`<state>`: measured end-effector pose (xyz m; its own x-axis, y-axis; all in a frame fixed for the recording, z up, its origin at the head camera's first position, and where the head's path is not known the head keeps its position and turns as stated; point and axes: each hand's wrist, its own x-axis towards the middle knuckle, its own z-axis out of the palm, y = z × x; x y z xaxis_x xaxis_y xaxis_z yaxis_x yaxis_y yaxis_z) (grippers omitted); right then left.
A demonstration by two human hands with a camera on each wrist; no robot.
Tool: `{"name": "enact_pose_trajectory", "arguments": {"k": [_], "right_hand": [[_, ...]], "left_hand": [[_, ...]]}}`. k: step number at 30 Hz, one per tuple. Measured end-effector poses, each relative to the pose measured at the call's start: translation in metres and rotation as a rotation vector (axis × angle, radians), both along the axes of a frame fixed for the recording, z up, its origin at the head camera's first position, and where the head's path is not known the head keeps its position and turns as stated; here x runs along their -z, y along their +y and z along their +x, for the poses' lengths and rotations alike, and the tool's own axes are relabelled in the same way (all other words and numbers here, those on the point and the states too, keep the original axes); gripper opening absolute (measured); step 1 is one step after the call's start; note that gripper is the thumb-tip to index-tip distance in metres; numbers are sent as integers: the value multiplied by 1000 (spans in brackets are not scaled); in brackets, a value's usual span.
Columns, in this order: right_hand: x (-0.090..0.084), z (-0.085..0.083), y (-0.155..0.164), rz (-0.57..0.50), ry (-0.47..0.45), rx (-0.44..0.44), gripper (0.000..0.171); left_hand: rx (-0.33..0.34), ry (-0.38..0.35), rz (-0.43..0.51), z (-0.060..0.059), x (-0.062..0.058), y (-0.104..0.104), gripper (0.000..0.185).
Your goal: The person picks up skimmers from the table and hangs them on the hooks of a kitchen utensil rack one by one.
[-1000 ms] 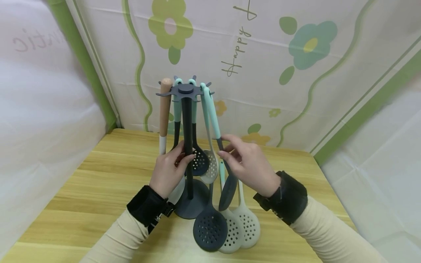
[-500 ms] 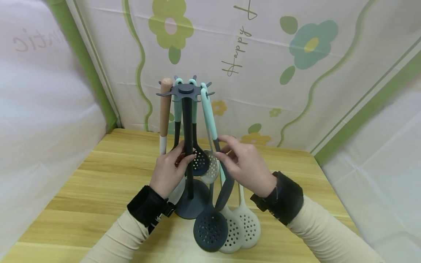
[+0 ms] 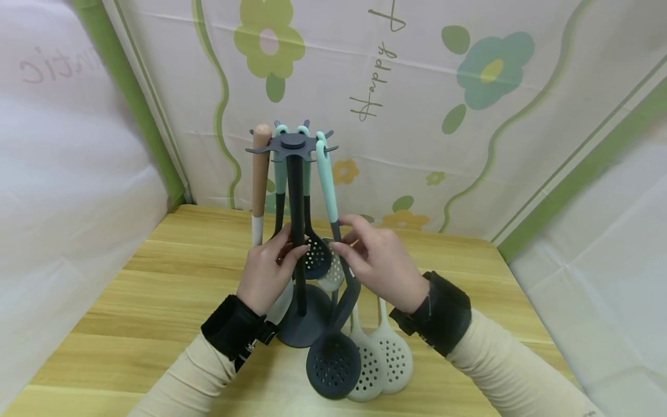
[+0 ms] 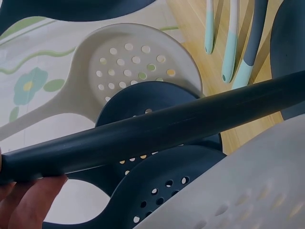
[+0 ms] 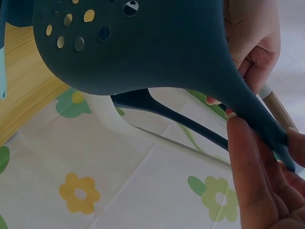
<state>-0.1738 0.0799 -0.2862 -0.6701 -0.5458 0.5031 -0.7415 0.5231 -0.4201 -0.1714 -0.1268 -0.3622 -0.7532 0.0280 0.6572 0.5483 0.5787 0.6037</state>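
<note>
A dark utensil stand [image 3: 304,324] has a hooked top [image 3: 293,142] and a round base. My left hand [image 3: 268,269] grips its black pole [image 4: 157,129] midway up. With thumb and fingers, my right hand [image 3: 383,263] pinches the dark neck of a skimmer [image 5: 143,52]. The skimmer's mint handle [image 3: 327,182] has its looped end at a right-hand hook, and its holed head is seen nearly edge-on in the head view. Behind it hang a pale slotted spoon [image 4: 128,62] and a dark slotted spoon [image 3: 316,260]. A wooden-handled utensil [image 3: 261,174] hangs at the left.
On the wooden table [image 3: 130,313], in front of the stand and to its right, lie a dark skimmer [image 3: 333,368] and two pale skimmers [image 3: 397,353]. Flower-printed cloth [image 3: 406,145] rises behind the table, with white cloth walls at both sides.
My right hand has moved left with the skimmer, whose handle now stands closer to the stand and more upright. The left hand keeps its place on the pole.
</note>
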Motion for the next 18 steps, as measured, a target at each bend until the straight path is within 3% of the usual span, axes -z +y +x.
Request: {"name": "enact_pose_trajectory", "arguments": {"k": [18], "right_hand": [[7, -6, -8, 26, 26, 12, 37]], "left_hand": [[-21, -23, -11, 0, 0, 2, 28]]}}
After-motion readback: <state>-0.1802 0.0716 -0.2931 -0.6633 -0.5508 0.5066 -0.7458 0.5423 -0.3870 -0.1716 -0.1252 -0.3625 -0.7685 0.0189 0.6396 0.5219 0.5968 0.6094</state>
